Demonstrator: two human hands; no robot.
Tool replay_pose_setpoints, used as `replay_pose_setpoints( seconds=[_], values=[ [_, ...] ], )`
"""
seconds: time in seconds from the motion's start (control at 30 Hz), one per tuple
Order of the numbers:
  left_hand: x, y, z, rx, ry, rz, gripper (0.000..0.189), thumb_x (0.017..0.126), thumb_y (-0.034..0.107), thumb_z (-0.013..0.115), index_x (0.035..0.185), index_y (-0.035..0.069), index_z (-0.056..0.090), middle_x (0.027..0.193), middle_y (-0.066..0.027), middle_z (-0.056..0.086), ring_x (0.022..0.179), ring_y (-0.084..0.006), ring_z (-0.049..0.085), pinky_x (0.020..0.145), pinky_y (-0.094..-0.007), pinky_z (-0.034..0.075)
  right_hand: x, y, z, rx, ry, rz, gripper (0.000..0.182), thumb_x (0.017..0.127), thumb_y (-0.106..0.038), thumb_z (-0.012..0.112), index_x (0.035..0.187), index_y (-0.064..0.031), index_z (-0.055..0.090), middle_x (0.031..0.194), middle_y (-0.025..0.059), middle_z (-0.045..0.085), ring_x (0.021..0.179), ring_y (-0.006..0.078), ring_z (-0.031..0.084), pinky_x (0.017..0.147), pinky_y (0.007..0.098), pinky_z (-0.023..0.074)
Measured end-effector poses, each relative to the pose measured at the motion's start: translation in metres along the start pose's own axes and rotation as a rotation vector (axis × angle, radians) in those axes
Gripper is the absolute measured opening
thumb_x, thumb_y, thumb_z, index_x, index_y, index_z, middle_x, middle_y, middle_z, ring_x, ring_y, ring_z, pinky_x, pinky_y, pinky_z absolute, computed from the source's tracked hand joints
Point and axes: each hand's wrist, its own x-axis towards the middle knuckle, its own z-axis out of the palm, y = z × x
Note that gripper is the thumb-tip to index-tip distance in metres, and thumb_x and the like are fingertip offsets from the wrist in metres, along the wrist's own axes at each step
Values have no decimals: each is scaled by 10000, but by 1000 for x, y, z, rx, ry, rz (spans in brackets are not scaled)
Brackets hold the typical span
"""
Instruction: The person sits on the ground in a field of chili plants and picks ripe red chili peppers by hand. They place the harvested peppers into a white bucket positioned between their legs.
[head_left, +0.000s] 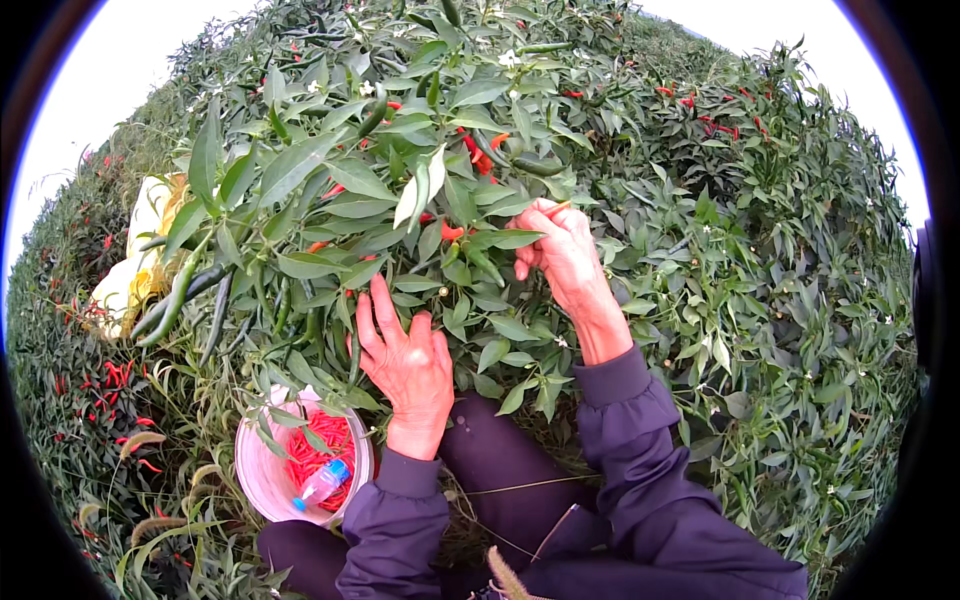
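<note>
A leafy chili pepper plant (360, 202) bearing green and red chilies stands before me. My right hand (559, 255) is at its right side, thumb and fingers pinched on an orange-red chili (556, 208). Lower and to the left, my left hand (409, 360) reaches in with spread fingers against the leaves; its fingertips are partly among the foliage, and I see nothing held. Red chilies (484, 154) show among the leaves above my hands. Long green chilies (180, 296) hang at the plant's left.
A white plastic bucket (247, 469) at my lower left holds many red chilies (319, 442) and a small plastic bottle (322, 484) with a blue cap. White and yellow sacks (139, 262) lie at the left. More chili plants (765, 300) crowd the right, and grass grows around the bucket.
</note>
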Motion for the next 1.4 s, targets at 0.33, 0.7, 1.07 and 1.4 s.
replay_pose_setpoints(
  seconds=[0.33,0.7,1.07,1.4],
  values=[
    [-7,-15,0,26,-16,3,177,690,35,672,861,78,689,1530,-177,274,1350,-405,294,1044,-512,300,32,23,1,-863,-324,-956,157,844,-110,614,969,-15,601,786,205,608,755,412,583,632,454,466],
    [-20,-26,1,62,-79,-6,183,698,23,652,876,48,688,1526,-197,268,1348,-421,293,1027,-514,325,60,6,25,-1327,-669,-563,187,849,-242,623,881,-58,628,791,153,650,792,377,630,660,458,505],
    [-23,-29,1,39,-52,6,242,634,43,704,873,42,660,1528,-195,281,1334,-399,307,1069,-527,264,44,31,32,-1210,-433,-992,150,712,-143,651,837,-67,615,766,99,618,815,293,634,629,415,500],
    [-21,-15,-4,24,-169,5,395,680,59,687,1074,72,655,1496,-186,308,1356,-416,276,1069,-517,248,-28,17,18,-139,-185,-109,146,851,-50,578,986,0,601,774,83,637,662,97,538,597,295,458]
  ],
)
